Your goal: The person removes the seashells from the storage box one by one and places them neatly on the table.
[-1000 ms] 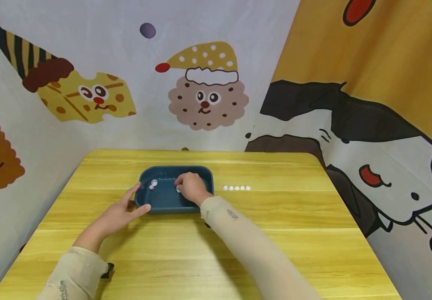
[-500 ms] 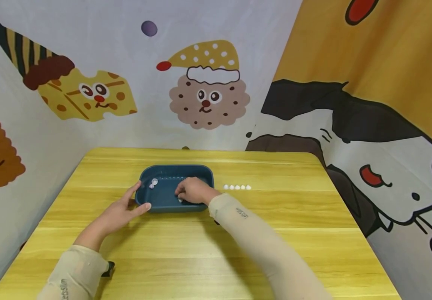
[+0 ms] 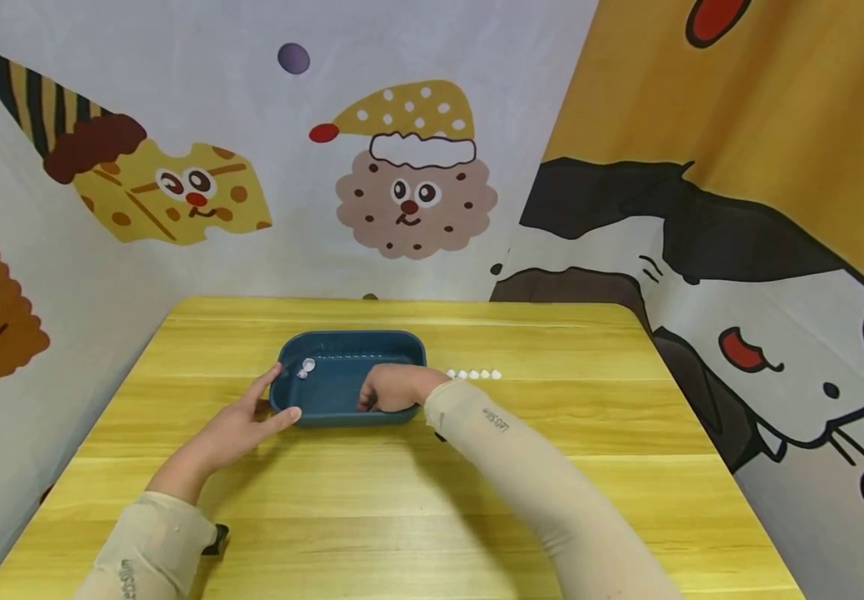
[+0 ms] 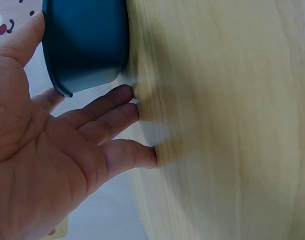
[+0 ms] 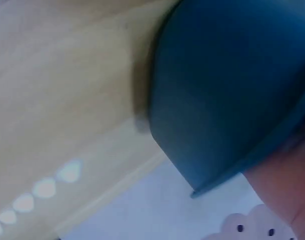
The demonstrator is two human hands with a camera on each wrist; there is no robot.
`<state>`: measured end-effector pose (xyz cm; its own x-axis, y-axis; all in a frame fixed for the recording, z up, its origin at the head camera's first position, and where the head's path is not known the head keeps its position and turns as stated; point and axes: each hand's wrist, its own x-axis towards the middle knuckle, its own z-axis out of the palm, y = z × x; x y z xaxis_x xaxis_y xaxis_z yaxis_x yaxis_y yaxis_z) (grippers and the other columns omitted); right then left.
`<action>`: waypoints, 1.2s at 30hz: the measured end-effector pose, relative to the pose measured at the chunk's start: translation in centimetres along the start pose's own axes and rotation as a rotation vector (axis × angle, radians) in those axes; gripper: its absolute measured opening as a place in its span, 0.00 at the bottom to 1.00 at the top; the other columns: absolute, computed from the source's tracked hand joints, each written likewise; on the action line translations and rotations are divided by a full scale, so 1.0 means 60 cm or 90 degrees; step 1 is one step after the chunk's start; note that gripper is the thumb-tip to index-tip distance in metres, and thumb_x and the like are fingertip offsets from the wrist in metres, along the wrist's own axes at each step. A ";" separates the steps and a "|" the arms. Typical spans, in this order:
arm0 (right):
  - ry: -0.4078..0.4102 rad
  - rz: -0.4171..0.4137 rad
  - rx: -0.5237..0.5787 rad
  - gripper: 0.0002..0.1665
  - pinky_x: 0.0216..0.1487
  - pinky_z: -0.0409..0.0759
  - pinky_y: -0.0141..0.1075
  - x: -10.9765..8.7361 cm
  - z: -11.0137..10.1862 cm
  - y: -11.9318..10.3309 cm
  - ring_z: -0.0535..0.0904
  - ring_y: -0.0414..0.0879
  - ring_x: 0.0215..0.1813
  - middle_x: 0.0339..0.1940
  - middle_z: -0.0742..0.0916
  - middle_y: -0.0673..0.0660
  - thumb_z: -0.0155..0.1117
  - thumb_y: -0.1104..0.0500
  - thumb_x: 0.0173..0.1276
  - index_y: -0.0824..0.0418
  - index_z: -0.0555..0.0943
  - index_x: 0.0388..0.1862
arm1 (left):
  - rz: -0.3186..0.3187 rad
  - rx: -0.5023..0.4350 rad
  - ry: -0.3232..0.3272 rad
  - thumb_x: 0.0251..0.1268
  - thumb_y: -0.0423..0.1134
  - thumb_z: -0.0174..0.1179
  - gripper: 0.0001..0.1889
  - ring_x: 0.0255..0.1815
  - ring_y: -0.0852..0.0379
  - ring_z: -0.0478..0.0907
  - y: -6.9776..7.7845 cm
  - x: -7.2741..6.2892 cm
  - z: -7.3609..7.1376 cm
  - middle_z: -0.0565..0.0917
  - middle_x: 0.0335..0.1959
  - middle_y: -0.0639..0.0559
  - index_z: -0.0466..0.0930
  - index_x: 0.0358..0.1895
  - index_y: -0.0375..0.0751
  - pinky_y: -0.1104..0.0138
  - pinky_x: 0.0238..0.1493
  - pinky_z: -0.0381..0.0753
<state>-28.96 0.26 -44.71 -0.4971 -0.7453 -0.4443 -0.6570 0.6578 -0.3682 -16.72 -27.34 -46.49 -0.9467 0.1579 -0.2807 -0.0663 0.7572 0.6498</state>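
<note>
A dark blue rectangular tray sits on the wooden table. My left hand spreads around its left end, thumb at the front rim and index finger at the side; in the left wrist view the other fingers of that hand reach down toward the tabletop. My right hand is inside the tray at its right front, fingers bent downward. Its fingertips are hidden, so I cannot tell whether they hold something. Small whitish pieces lie near the tray's left end. Only the right wrist shows past the tray wall.
Several small white pieces form a straight row on the table, right of the tray, partly behind the right sleeve. The yellow wooden table ends against a cartoon-printed cloth at the back.
My right hand has moved slightly toward the tray's near side and right. A small white piece seen at its fingertips earlier is now hidden. The left hand stays at the tray's left end.
</note>
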 end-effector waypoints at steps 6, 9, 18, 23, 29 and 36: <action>-0.003 0.026 -0.042 0.24 0.42 0.67 0.35 -0.010 -0.005 -0.003 0.68 0.39 0.35 0.40 0.87 0.44 0.52 0.67 0.84 0.44 0.90 0.41 | 0.002 0.000 0.000 0.79 0.67 0.56 0.55 0.76 0.24 0.72 0.000 0.001 0.002 0.69 0.77 0.21 0.27 0.90 0.55 0.32 0.66 0.78; -0.005 0.032 -0.062 0.23 0.44 0.70 0.34 -0.013 -0.004 -0.003 0.73 0.40 0.39 0.43 0.87 0.44 0.52 0.69 0.83 0.45 0.89 0.43 | 0.000 0.003 -0.003 0.79 0.68 0.56 0.55 0.76 0.24 0.72 0.001 0.002 0.002 0.69 0.77 0.21 0.27 0.90 0.55 0.32 0.66 0.77; 0.219 0.023 0.120 0.13 0.57 0.86 0.37 -0.031 -0.010 0.019 0.87 0.42 0.54 0.54 0.91 0.49 0.66 0.54 0.81 0.54 0.88 0.59 | 0.002 0.005 0.000 0.78 0.68 0.55 0.55 0.74 0.23 0.74 0.001 0.002 0.004 0.71 0.76 0.21 0.28 0.90 0.54 0.32 0.65 0.78; 0.340 0.052 0.261 0.16 0.54 0.87 0.40 -0.082 -0.026 0.076 0.87 0.44 0.51 0.50 0.91 0.51 0.68 0.54 0.80 0.57 0.87 0.61 | 0.008 -0.007 -0.002 0.78 0.68 0.56 0.55 0.74 0.24 0.74 0.002 0.005 0.009 0.71 0.76 0.22 0.27 0.90 0.56 0.34 0.64 0.80; 0.402 0.157 0.332 0.19 0.60 0.86 0.47 -0.180 -0.011 0.203 0.85 0.52 0.57 0.55 0.90 0.57 0.69 0.53 0.79 0.60 0.85 0.62 | 0.008 -0.011 0.000 0.78 0.69 0.55 0.55 0.76 0.24 0.72 0.001 0.005 0.011 0.69 0.78 0.22 0.27 0.90 0.57 0.33 0.66 0.78; 0.412 0.268 0.345 0.20 0.57 0.85 0.46 -0.268 0.040 0.318 0.84 0.56 0.59 0.59 0.87 0.63 0.65 0.53 0.82 0.62 0.83 0.64 | 0.010 -0.003 0.014 0.78 0.69 0.54 0.54 0.76 0.24 0.71 -0.006 0.002 0.009 0.68 0.78 0.21 0.26 0.89 0.57 0.32 0.66 0.77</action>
<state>-32.15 25.08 -46.57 -0.9586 -0.2439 -0.1469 -0.0801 0.7261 -0.6829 -16.64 -27.29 -47.14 -0.9542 0.1557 -0.2554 -0.0533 0.7516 0.6574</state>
